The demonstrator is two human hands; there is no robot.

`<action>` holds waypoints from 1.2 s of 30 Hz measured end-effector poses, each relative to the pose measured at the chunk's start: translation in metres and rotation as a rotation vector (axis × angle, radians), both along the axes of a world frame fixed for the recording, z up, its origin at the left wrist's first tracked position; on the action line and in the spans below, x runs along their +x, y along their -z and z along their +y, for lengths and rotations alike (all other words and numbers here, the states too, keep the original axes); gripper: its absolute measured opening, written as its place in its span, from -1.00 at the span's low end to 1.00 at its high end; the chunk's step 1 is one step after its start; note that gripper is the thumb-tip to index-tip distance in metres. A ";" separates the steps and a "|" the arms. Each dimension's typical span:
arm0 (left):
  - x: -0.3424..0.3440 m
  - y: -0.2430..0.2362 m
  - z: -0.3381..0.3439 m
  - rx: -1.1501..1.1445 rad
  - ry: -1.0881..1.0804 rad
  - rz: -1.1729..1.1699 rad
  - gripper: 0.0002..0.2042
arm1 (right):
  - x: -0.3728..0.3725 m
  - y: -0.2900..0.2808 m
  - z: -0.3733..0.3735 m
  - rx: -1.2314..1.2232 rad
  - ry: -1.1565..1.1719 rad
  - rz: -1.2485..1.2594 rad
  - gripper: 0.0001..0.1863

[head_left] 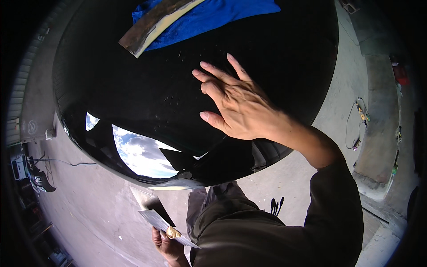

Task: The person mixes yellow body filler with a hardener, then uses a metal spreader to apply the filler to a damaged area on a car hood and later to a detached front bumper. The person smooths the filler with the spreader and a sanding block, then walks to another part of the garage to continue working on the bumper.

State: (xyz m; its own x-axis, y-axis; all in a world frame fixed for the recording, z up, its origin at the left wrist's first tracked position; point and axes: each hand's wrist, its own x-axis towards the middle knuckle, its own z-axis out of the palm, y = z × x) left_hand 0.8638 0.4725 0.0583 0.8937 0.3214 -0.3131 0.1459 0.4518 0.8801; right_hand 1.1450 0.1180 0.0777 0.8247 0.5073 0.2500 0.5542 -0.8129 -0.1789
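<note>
My right hand (240, 100) lies with fingers spread and thumb out on a glossy black curved panel (120, 84), holding nothing; white specks dot the surface near its fingers. Low in the picture, beside my trousers, my left hand (167, 247) grips a flat metal putty spreader (155, 220) that carries a lump of tan putty (173, 232). Just beyond it shows a second flat piece, pale and dark; whether that is also held I cannot tell. At the panel's far side a brown strip with a cream edge (149, 29) rests on a blue cloth (209, 22).
Pale concrete floor (98, 204) surrounds the panel. On the right, a thin cable with a yellow part (362, 113) lies on the ground. Dark cable ends (276, 206) show behind my waist. Equipment with a hose (40, 175) stands at the left.
</note>
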 end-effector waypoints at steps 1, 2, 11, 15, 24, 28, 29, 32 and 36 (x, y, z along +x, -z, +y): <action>0.000 0.001 -0.001 0.002 -0.015 -0.005 -0.58 | -0.008 -0.001 0.000 0.006 -0.022 0.034 -0.33; 0.002 0.002 0.000 -0.010 -0.028 -0.020 -0.57 | -0.013 -0.002 -0.001 0.013 -0.052 0.076 -0.33; 0.013 0.009 0.011 0.067 -0.014 -0.063 -0.54 | 0.017 -0.002 -0.007 -0.024 -0.048 -0.075 -0.39; 0.012 0.010 0.007 0.063 -0.040 -0.052 -0.54 | -0.004 -0.008 -0.004 -0.034 -0.196 0.232 -0.51; 0.015 0.015 0.009 0.034 -0.073 -0.018 -0.61 | 0.005 0.001 0.005 -0.010 -0.139 0.098 -0.59; 0.013 0.014 0.011 0.000 -0.041 -0.022 -0.58 | -0.013 0.007 0.050 0.081 -0.149 0.008 -0.62; 0.013 0.014 0.012 0.022 0.004 -0.037 -0.56 | -0.015 0.007 0.061 0.028 -0.179 0.058 -0.59; 0.012 0.012 0.018 0.009 0.009 -0.051 -0.54 | -0.030 0.006 0.079 -0.005 -0.299 0.053 -0.46; 0.008 0.009 0.025 0.004 0.039 -0.112 -0.53 | -0.073 0.007 0.080 0.379 -0.364 0.224 -0.79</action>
State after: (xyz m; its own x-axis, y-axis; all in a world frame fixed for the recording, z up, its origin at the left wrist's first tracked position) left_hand 0.8716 0.4972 0.0494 0.9350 0.2863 -0.2092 0.0639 0.4443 0.8936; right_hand 1.0724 0.1981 0.0708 0.6675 0.6776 0.3087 0.7015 -0.4331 -0.5660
